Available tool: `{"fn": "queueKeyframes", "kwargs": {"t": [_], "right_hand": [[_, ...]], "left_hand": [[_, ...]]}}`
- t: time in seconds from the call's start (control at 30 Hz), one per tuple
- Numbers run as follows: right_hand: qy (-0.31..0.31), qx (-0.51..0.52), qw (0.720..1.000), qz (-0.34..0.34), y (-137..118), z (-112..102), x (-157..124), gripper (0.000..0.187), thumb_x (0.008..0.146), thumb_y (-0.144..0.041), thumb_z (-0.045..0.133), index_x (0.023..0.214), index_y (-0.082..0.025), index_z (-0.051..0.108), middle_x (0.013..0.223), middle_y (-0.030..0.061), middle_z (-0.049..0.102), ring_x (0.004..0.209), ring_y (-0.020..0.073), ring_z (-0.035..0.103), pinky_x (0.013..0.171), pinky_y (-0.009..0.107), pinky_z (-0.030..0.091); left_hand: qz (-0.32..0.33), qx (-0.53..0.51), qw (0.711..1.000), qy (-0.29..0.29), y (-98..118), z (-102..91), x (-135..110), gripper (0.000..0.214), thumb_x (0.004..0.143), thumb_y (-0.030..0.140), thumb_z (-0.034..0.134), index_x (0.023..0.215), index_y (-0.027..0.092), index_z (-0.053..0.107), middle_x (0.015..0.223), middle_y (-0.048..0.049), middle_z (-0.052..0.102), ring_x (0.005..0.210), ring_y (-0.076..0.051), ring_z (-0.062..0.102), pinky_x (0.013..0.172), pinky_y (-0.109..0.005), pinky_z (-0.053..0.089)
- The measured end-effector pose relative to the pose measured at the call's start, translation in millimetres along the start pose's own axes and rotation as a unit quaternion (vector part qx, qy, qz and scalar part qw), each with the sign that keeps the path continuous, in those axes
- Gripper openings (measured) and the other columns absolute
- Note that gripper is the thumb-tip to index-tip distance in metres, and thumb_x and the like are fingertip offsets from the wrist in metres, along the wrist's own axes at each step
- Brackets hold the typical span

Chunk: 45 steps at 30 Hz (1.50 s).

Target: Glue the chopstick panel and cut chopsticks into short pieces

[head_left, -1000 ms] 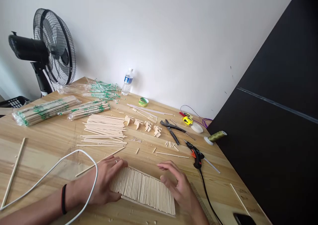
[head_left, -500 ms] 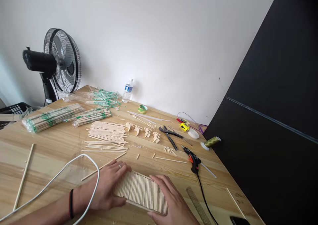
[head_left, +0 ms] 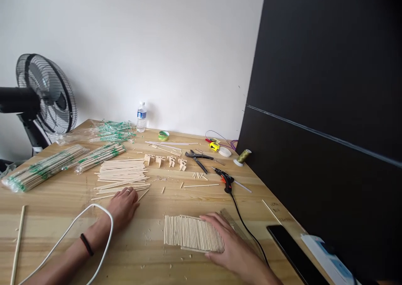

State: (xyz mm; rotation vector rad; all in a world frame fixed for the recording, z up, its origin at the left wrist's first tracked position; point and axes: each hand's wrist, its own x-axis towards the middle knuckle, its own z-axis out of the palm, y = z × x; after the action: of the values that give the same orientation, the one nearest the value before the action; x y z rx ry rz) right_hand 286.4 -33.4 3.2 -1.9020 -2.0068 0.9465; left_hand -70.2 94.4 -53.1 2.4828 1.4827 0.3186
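The stick panel (head_left: 188, 234), formed of pale rods laid side by side, is at the near centre of the wooden table (head_left: 157, 272). The right hand (head_left: 224, 245) grips it at the right end: fingers along the far edge, thumb at the near edge, palm toward the right end. The grasp is wide, spanning the panel from far edge to near edge. The left portion of the panel extends out of the grip, uncovered.

The left hand (head_left: 124, 205) is apart from the panel, farther off and to the left, at the near side of the loose sticks (head_left: 122, 167). Its fingers are bent downward; whether they hold anything cannot be told. 1 stick (head_left: 143, 195) shows just right of the fingertips. A white cable (head_left: 108, 216) loops across the left forearm.

Right of the loose sticks, 4 small stick assemblies (head_left: 159, 160) stand in a row. The glue gun (head_left: 226, 181) lies farther right. A ruler (head_left: 229, 216) is partly hidden by the right hand. A phone (head_left: 292, 251) lies at the near right.
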Motion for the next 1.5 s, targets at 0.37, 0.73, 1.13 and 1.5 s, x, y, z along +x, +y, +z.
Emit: {"fn": "queueKeyframes", "kwargs": {"t": [0.37, 0.73, 1.13, 1.5], "right_hand": [[-0.034, -0.01, 0.998, -0.056, 2.1, -14.5, 10.6, 0.083, 0.065, -0.017, 0.085, 0.143, -0.026, 0.057, 0.145, 0.0072, 0.053, 0.138, 0.0263, 0.047, 0.118, 0.038, 0.036], [-0.038, -0.013, 0.996, -0.077, 12.0, -1.8, 23.7, 0.083, 0.064, -0.017, 0.086, 0.143, -0.029, 0.059, 0.141, 0.0064, 0.053, 0.133, 0.024, 0.05, 0.117, 0.038, 0.038], [-0.037, -0.008, 0.996, -0.086, 11.2, -0.2, 28.0, 0.079, 0.067, -0.015, 0.083, 0.142, -0.027, 0.06, 0.142, 0.006, 0.054, 0.135, 0.024, 0.05, 0.118, 0.037, 0.038], [-0.029, -0.001, 0.998, -0.059, 12.3, 3.2, 26.4, 0.081, 0.067, -0.017, 0.085, 0.143, -0.027, 0.059, 0.144, 0.0066, 0.052, 0.137, 0.0247, 0.049, 0.12, 0.038, 0.036]], "left_hand": [[0.103, -0.026, 0.993, -0.06, 42.5, -8.3, -5.2, 0.022, 0.1, 0.019, 0.038, 0.088, 0.019, 0.057, 0.093, -0.0098, 0.068, 0.084, -0.025, 0.061, 0.078, -0.038, 0.048], [0.124, -0.096, 0.986, -0.059, 49.5, 12.6, -5.7, 0.022, 0.101, 0.023, 0.041, 0.088, 0.019, 0.058, 0.094, -0.0083, 0.068, 0.084, -0.023, 0.061, 0.079, -0.037, 0.048], [0.139, -0.109, 0.983, -0.05, 53.8, 10.1, -9.9, 0.022, 0.103, 0.019, 0.043, 0.092, 0.019, 0.062, 0.096, -0.0064, 0.069, 0.087, -0.023, 0.062, 0.082, -0.037, 0.048], [0.1, -0.075, 0.992, 0.023, 42.7, 18.2, -7.0, 0.026, 0.105, 0.025, 0.041, 0.093, 0.02, 0.063, 0.095, -0.0062, 0.068, 0.09, -0.024, 0.062, 0.083, -0.039, 0.046]]}}
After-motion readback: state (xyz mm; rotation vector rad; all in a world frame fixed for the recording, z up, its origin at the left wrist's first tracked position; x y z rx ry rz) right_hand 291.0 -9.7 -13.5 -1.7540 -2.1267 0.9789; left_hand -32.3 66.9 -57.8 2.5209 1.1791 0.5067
